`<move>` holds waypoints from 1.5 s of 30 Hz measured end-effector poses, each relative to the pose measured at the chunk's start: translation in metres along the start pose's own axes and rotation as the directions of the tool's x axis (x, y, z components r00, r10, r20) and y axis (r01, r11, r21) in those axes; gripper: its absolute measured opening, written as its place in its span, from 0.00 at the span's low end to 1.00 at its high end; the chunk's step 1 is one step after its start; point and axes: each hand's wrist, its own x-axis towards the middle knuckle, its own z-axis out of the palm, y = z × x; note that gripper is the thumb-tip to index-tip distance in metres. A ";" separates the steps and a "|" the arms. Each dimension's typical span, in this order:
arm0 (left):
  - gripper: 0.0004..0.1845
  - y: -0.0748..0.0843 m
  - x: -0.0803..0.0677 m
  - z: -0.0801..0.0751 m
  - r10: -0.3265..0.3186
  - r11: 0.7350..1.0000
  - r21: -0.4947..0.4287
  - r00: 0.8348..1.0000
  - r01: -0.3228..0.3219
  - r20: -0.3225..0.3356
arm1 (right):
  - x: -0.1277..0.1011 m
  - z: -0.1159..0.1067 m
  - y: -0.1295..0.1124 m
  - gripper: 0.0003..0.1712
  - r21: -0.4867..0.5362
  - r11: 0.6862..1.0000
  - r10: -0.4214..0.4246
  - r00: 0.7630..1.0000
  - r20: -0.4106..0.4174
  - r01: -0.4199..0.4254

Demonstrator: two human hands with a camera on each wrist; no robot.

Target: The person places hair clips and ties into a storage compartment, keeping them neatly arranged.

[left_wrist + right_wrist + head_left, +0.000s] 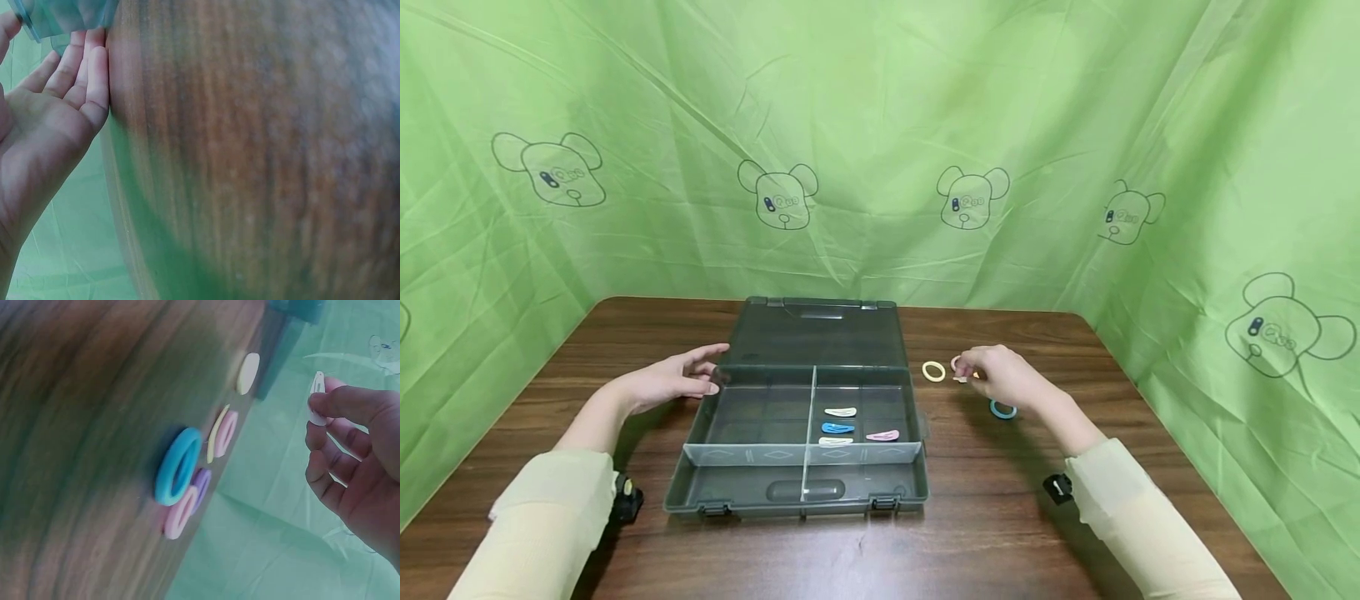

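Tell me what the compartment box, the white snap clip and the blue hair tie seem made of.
Compartment box: likely smooth, glossy plastic; its smoky walls look partly see-through and catch light.
White snap clip: probably painted metal, thin with a smooth pale coat; plastic is possible.
Blue hair tie: perhaps elastic fabric, matte, judging by its plump, dull ring; no weave shows.

The brown table (850, 554) bears an open box (760, 408) and coloured rings (166, 472).
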 end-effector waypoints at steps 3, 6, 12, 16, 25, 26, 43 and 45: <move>0.45 0.000 0.000 0.000 0.002 1.000 -0.001 1.000 -0.002 -0.001 | 0.003 -0.004 -0.007 0.12 0.008 1.000 0.009 1.000 -0.010 -0.009; 0.45 -0.001 -0.001 0.000 0.004 1.000 -0.003 1.000 -0.004 -0.005 | 0.006 -0.007 -0.015 0.12 0.019 1.000 0.002 1.000 -0.027 -0.002; 0.45 -0.001 0.000 0.000 0.005 1.000 -0.002 1.000 -0.005 -0.008 | 0.013 -0.010 -0.030 0.13 0.040 0.999 -0.013 0.998 -0.055 0.015; 0.45 0.001 -0.001 -0.001 -0.001 1.000 0.005 1.000 0.001 -0.008 | 0.017 -0.011 -0.040 0.13 0.075 0.996 -0.039 0.997 -0.067 0.045; 0.45 0.001 -0.002 0.000 0.005 1.000 -0.001 1.000 -0.005 -0.008 | 0.027 -0.002 -0.057 0.12 0.135 0.986 -0.082 0.991 -0.109 0.096; 0.45 0.001 -0.002 0.000 0.004 1.000 -0.001 1.000 -0.004 -0.009 | 0.028 0.000 -0.058 0.12 0.145 0.985 -0.082 0.990 -0.110 0.098; 0.45 0.001 -0.001 0.000 -0.002 1.000 -0.002 1.000 0.002 -0.008 | 0.045 0.030 -0.077 0.05 0.241 0.956 -0.162 0.986 -0.037 0.166; 0.45 0.001 -0.001 0.000 -0.001 1.000 0.003 1.000 0.001 -0.009 | 0.046 0.032 -0.079 0.04 0.229 0.958 -0.173 0.985 -0.020 0.173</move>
